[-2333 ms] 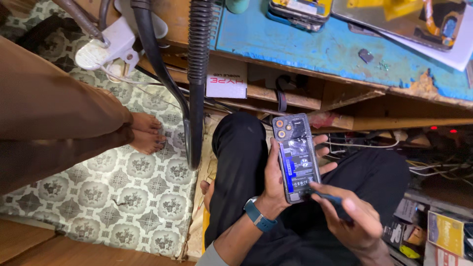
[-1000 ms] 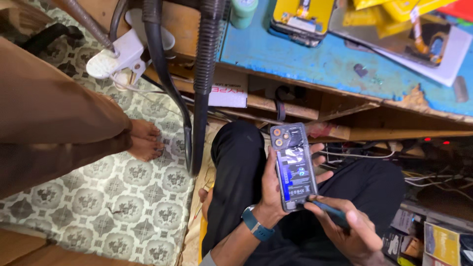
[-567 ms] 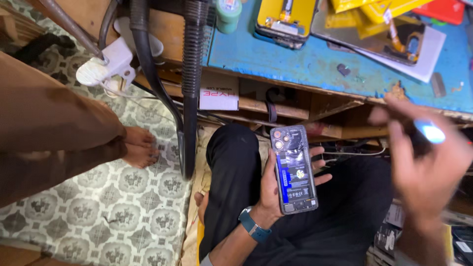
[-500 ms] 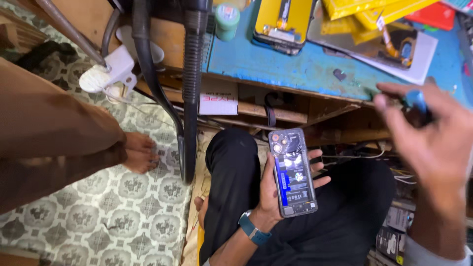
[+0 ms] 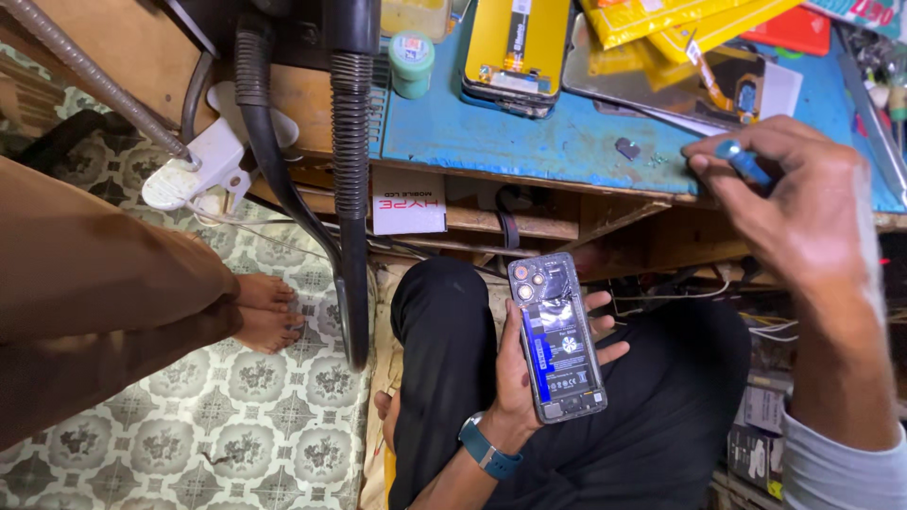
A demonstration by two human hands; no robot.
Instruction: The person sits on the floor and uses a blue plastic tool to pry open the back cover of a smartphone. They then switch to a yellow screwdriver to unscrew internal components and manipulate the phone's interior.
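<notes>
A phone repair workshop: cluttered blue workbench [image 5: 529, 142] with opened phones [image 5: 515, 47].

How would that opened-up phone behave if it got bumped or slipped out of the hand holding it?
The phone lies flat in the left hand with its back off and inner parts bare, so it is probably fragile and would suffer from a knock. It looks thin and stiff, likely light. Being flat, it should slide rather than roll.

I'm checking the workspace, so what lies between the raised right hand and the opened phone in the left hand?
In the head view, between the right hand and the opened phone lie the blue bench's edge and the wooden shelf beneath it.
</notes>
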